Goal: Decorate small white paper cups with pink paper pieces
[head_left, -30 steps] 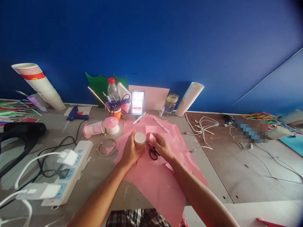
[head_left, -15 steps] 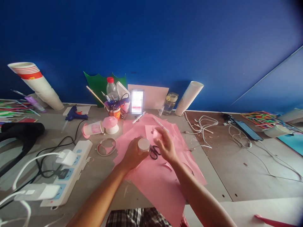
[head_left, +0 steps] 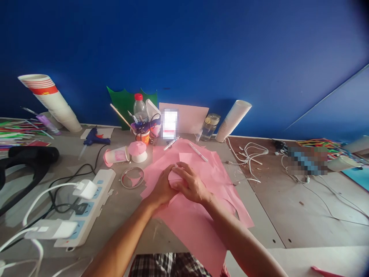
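My left hand is closed around the small white paper cup, which stood bottom up earlier and is now mostly covered. Over the top of that cup lies a pink paper piece. My right hand has its curled fingers on this piece, pressing it against the cup. Both hands are above a large pink paper sheet spread on the table. The scissors seen earlier are hidden beneath my hands. A white pen-like stick lies on the sheet beyond my right hand.
To the left are a tape roll, pink-trimmed cups, a glue gun and a power strip with cables. Behind stand a phone, a glass jar and a cup stack. White cable lies right.
My right hand has moved left and brought the pink paper piece onto the cup's top. The scissors have become covered by my hands. The camera view has shifted slightly.
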`<action>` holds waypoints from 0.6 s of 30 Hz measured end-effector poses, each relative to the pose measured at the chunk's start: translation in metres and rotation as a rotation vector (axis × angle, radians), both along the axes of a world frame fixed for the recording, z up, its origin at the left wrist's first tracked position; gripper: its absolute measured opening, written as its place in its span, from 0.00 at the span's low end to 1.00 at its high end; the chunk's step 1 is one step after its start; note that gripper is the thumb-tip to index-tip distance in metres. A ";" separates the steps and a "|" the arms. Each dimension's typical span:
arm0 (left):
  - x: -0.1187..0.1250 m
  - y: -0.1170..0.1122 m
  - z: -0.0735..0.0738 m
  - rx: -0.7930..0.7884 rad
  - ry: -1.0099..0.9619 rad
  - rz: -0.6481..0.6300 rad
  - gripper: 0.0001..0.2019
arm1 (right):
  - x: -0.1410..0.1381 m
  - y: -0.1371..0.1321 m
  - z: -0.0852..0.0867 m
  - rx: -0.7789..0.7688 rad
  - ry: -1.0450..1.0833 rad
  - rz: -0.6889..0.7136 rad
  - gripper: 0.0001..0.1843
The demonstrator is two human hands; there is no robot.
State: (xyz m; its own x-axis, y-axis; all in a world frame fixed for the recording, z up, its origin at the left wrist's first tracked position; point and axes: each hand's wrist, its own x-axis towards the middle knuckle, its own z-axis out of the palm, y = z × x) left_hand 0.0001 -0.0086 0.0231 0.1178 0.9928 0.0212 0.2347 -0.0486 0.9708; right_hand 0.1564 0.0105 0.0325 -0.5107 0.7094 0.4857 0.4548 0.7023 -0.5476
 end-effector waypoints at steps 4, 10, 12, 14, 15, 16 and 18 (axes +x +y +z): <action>-0.001 0.002 -0.003 0.008 0.064 -0.020 0.35 | 0.000 -0.001 -0.001 -0.072 0.056 -0.017 0.21; -0.002 0.003 -0.008 0.034 0.088 -0.016 0.42 | 0.005 0.003 0.000 -0.155 0.277 -0.241 0.16; -0.003 0.004 -0.009 0.070 0.118 -0.034 0.43 | 0.009 0.009 -0.003 -0.187 0.286 -0.395 0.16; -0.003 0.004 -0.010 0.118 0.153 -0.048 0.42 | 0.014 0.016 -0.011 -0.208 0.221 -0.495 0.17; -0.003 0.005 -0.010 0.137 0.167 -0.051 0.42 | 0.017 0.020 -0.016 -0.209 0.164 -0.520 0.17; -0.003 0.005 -0.010 0.152 0.176 -0.051 0.42 | 0.019 0.023 -0.022 -0.209 0.097 -0.532 0.18; -0.003 0.006 -0.011 0.173 0.181 -0.043 0.42 | 0.023 0.028 -0.033 -0.178 -0.022 -0.569 0.20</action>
State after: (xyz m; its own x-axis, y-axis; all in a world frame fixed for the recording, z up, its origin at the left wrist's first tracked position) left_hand -0.0026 -0.0027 0.0117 0.1776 0.9702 0.1649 0.3983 -0.2241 0.8894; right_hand 0.1791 0.0384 -0.0002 -0.0353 0.9440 0.3280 0.7454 0.2435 -0.6206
